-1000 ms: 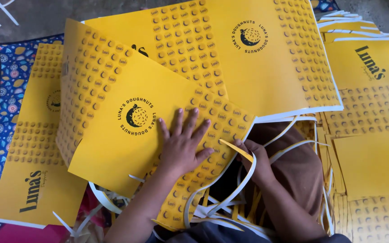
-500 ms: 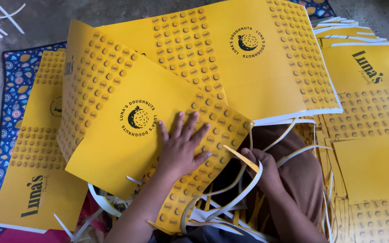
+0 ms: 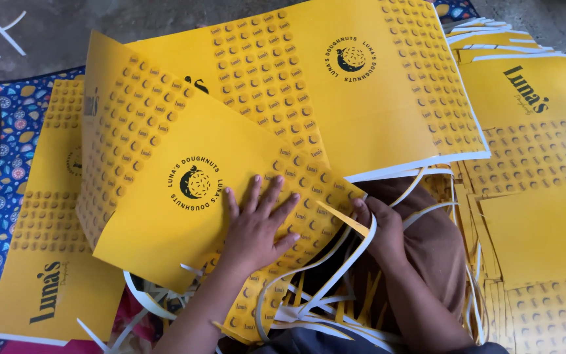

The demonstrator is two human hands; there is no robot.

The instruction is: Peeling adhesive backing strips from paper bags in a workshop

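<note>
On sheet [image 3: 185,196], left hand [image 3: 257,226] unmoved

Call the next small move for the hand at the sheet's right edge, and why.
Probably draw the right hand away to the right, peeling the thin strip off the yellow sheet. Its fingers pinch the strip where it leaves the sheet's corner, the left hand lies flat on the sheet pinning it, and loose trimmed strips are piled below.
</note>
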